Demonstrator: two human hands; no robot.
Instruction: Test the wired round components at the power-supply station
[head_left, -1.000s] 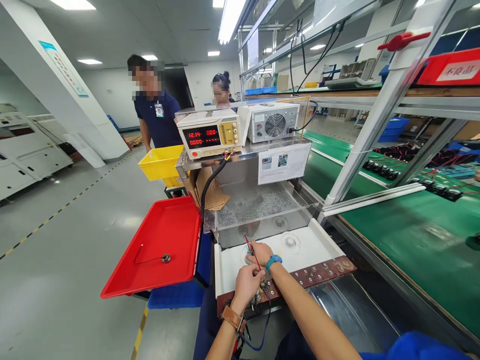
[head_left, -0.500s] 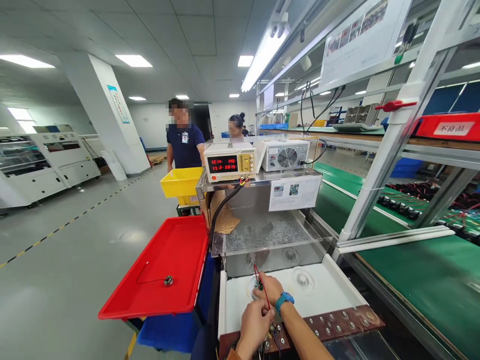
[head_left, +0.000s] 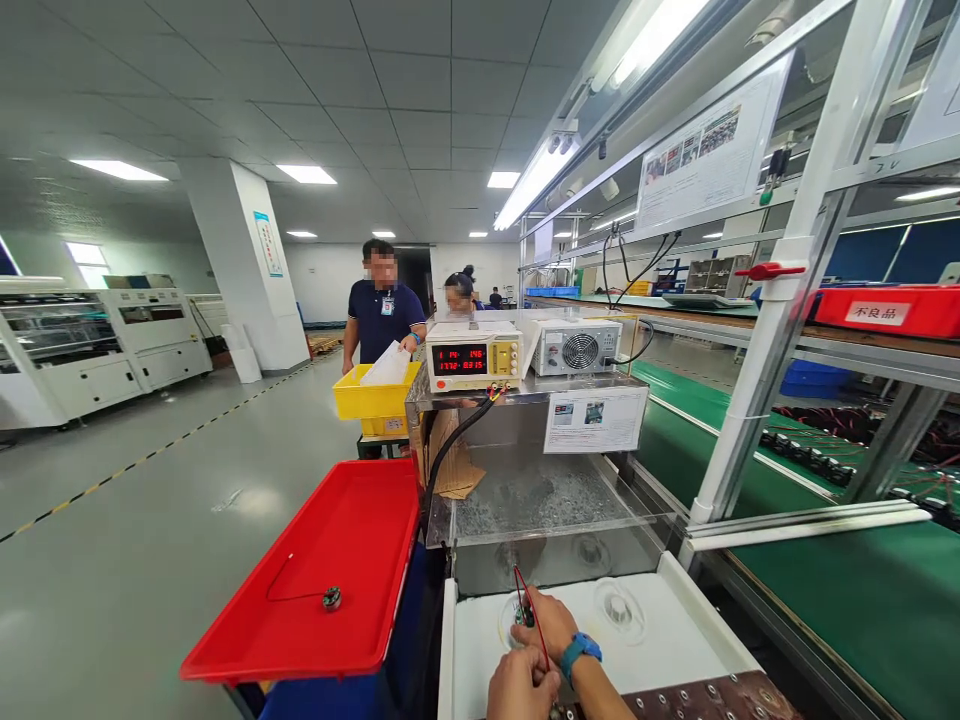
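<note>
My right hand [head_left: 553, 622], with a blue watch [head_left: 581, 650] on its wrist, closes its fingers on a small round part with a green circuit board [head_left: 525, 613]. That part sits at the left round holder on a white work surface [head_left: 480, 625]. A red wire [head_left: 534, 610] rises from the part in a loop and runs down past my right hand. Just nearer to me, my left hand [head_left: 519, 684] pinches the lower end of this wire between thumb and finger, above a brown terminal strip [head_left: 701, 698]. A second round holder [head_left: 619, 608] stands to the right.
A red tray [head_left: 341, 545] at left carries a similar round part [head_left: 332, 599] with a wire. Ahead are a lit power supply [head_left: 475, 360], a second instrument [head_left: 576, 346] and a clear shield [head_left: 555, 525]. A co-worker [head_left: 382, 310] stands by a yellow bin [head_left: 375, 400].
The view has tilted upward, so the hands appear lower. Both hands keep their hold. The co-worker now has a whitish sheet in hand over the yellow bin.
</note>
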